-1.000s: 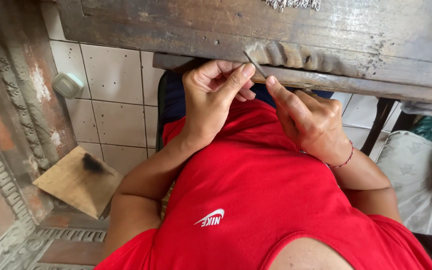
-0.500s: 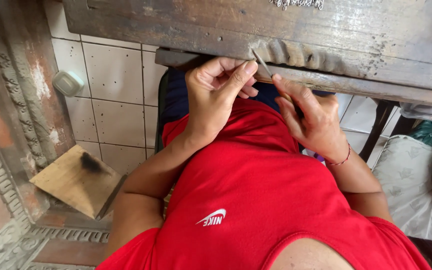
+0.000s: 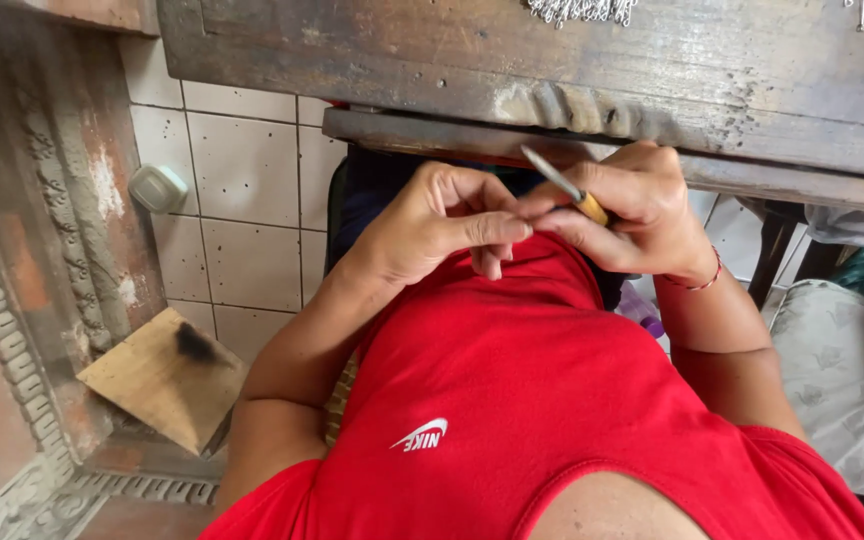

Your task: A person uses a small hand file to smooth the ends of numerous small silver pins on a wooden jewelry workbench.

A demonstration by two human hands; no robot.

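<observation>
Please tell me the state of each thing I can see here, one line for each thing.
Left hand: fingers curled, fingertip meeting the right hand.
Right hand: closed in a grip on the thin tool.
Thin tool: held tilted, metal tip free, pointing up-left.
Wooden workbench: worn, edge notched.
Wooden block: lying on the floor, burn-marked.

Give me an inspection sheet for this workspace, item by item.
Surface: worn dark wooden workbench, edge scarred and notched.
Job's things: slim metal-tipped tool with yellow wooden handle, held in right hand; whatever the left hand pinches is hidden.
Clutter: pile of small silvery metal pieces at the bench's far edge; scorched square wooden block on the floor.
Grippers: both hands meet below the bench edge, fingertips together.
Cables: nothing seen.
Surroundings: white tiled wall, carved stone moulding, pale patterned cloth.
</observation>
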